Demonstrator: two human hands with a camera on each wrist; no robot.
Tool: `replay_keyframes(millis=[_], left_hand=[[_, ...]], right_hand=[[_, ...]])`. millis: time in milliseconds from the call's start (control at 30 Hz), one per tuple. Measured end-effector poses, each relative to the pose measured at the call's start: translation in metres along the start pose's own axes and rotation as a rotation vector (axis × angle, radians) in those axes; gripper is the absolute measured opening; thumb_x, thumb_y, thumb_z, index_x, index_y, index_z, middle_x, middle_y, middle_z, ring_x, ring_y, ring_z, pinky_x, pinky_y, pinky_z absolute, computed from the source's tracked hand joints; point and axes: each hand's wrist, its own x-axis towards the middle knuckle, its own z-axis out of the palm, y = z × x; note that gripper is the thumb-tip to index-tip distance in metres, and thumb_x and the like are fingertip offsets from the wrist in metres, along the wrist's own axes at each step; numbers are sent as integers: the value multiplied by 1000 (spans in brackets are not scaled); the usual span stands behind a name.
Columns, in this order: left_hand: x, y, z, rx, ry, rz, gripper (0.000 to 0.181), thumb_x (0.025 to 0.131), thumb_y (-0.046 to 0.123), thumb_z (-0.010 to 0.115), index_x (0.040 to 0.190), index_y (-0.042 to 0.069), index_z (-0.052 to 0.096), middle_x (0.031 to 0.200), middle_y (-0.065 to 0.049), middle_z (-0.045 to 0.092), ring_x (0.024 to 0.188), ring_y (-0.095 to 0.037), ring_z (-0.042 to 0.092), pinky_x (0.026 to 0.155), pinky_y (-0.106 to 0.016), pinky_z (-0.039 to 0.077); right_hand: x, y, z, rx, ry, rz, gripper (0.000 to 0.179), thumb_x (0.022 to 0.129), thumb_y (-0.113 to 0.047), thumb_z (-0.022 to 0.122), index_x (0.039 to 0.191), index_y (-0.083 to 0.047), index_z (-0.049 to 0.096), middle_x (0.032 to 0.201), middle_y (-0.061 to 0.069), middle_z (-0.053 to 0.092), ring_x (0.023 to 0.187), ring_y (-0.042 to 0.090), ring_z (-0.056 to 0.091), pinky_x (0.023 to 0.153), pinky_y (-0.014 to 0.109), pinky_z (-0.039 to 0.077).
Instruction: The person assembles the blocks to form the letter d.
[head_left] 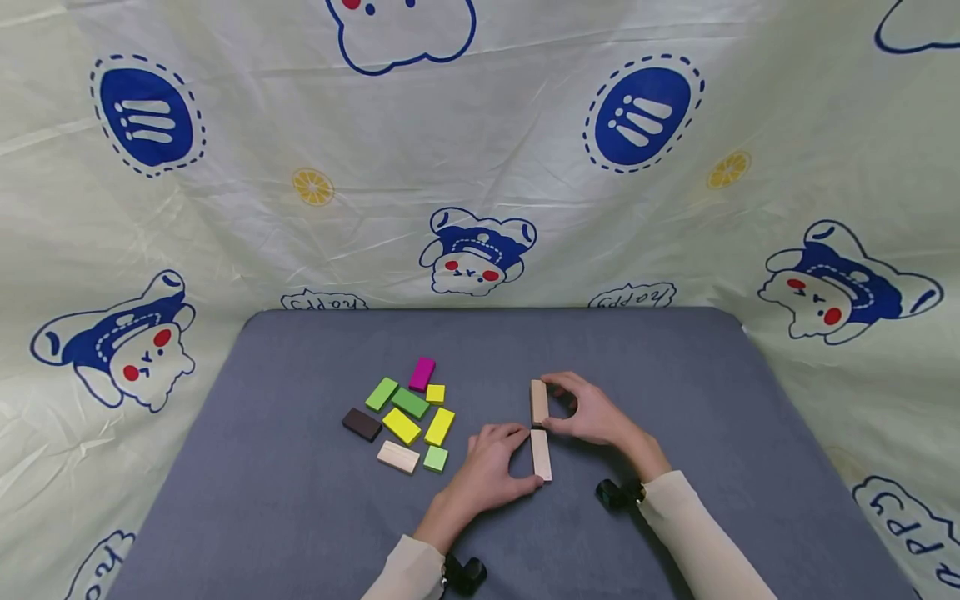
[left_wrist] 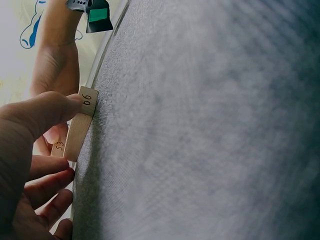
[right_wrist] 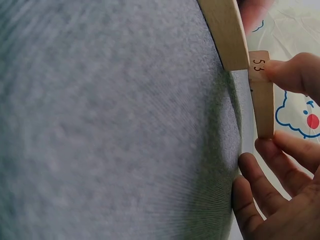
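Observation:
Two pale wooden blocks lie end to end in a line right of the table's middle. My left hand (head_left: 489,468) pinches the nearer wooden block (head_left: 541,456) by its two ends, thumb at the near end and index finger at the far one. My right hand (head_left: 592,410) holds the farther wooden block (head_left: 538,403) the same way, thumb at its near end. In the right wrist view the number 53 shows on the end of the farther block (right_wrist: 262,97). In the left wrist view the nearer block (left_wrist: 80,130) carries two handwritten digits.
Left of my hands lies a loose group of blocks: a magenta block (head_left: 422,374), a dark brown block (head_left: 362,424), a pale wooden block (head_left: 398,457), and several green and yellow ones. A patterned white cloth (head_left: 480,150) hangs behind the grey table (head_left: 300,517).

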Motion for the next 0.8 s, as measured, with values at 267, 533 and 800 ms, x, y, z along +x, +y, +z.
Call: replay_keyframes(millis=[267, 533, 800], left_hand=[[-2, 0, 1, 10, 7, 7, 70, 88, 47, 77, 146, 13, 59, 146, -2, 58, 132, -24, 48, 102, -45, 39], [-1, 0, 2, 25, 13, 8, 70, 88, 48, 77, 146, 14, 59, 146, -2, 58, 132, -23, 48, 102, -44, 39], [0, 1, 1, 7, 9, -4, 70, 88, 48, 77, 146, 14, 59, 146, -2, 57, 132, -23, 48, 102, -45, 38]], right_hand=[[1, 2, 5, -5, -8, 9, 68, 88, -33, 81, 146, -10, 56, 142, 11, 58, 119, 28, 60, 90, 44, 53], [1, 1, 5, -19, -45, 15, 66, 88, -34, 80, 145, -7, 58, 144, 16, 57, 125, 35, 58, 101, 57, 48], [2, 4, 2, 3, -95, 27, 65, 91, -33, 77, 147, -6, 55, 148, 20, 52, 136, 43, 49, 108, 64, 41]])
